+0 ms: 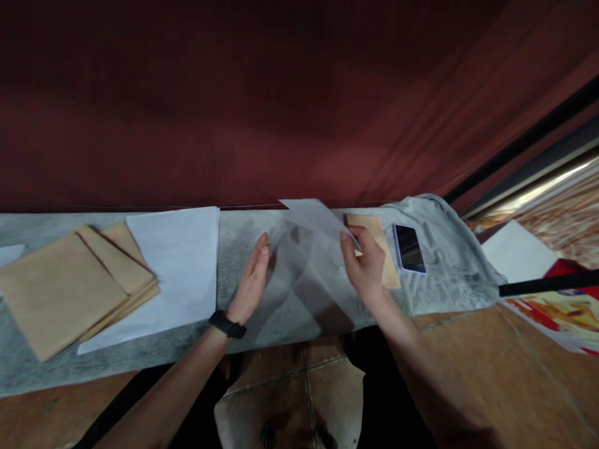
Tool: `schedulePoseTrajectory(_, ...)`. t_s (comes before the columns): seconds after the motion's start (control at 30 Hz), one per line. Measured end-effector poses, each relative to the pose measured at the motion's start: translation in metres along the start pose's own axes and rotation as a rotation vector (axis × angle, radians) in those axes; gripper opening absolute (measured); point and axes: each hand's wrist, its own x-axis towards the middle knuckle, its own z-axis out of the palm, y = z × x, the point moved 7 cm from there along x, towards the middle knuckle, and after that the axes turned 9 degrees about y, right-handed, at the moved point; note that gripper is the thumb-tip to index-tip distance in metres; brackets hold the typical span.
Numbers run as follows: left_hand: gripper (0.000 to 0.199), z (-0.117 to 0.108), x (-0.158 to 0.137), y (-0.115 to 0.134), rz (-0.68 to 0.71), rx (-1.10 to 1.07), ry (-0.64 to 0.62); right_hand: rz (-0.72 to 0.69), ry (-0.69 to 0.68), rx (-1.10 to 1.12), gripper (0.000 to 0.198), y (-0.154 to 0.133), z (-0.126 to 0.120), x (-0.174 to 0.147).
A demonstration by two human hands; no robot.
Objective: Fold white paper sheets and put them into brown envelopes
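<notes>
My right hand (365, 262) pinches the edge of a white sheet of paper (313, 215), which is tilted up off the cloth and partly smeared by motion. Beneath and beside that hand lies a small brown envelope (388, 255), partly covered by my fingers. To the left, my left hand (255, 274), with a black band on the wrist, is held edge-on with fingers stretched out and nothing in it. A stack of white paper (182, 268) lies left of it, and several brown envelopes (70, 287) overlap the stack.
A grey cloth (449, 268) covers the long narrow surface. On it, right of the small envelope, lies a phone (409, 248). A dark red panel (281, 125) rises along the back edge. Printed sheets (561, 312) and a black bar (547, 284) are at the far right.
</notes>
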Motion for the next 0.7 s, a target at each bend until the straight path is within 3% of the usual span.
schedulePoseTrajectory(0.17, 0.074, 0.012, -0.007, 0.0, -0.375, -0.464, -0.175, -0.36, -0.41, -0.11, 0.031, -0.039, 0.044, -0.067)
schedulePoseTrajectory(0.3, 0.059, 0.007, -0.013, -0.009, -0.531, -0.482, -0.151, -0.374, -0.602, -0.102, 0.03, -0.048, 0.071, -0.102)
schedulePoseTrajectory(0.37, 0.064, 0.002, -0.013, -0.019, -0.54, -0.403, -0.139, -0.328, -0.659, -0.04, 0.031, -0.05, 0.076, -0.107)
schedulePoseTrajectory(0.43, 0.075, -0.001, -0.01, -0.026, -0.544, -0.334, -0.157, -0.242, -0.666, 0.021, 0.033, -0.044, 0.078, -0.102)
schedulePoseTrajectory(0.53, 0.079, -0.003, -0.003, -0.027, -0.499, -0.278, -0.233, -0.079, -0.567, 0.026, 0.034, -0.02, 0.076, -0.083)
schedulePoseTrajectory(0.7, 0.061, -0.005, 0.009, -0.02, -0.434, -0.161, -0.464, 0.041, -0.468, -0.039, 0.036, 0.02, 0.082, -0.061)
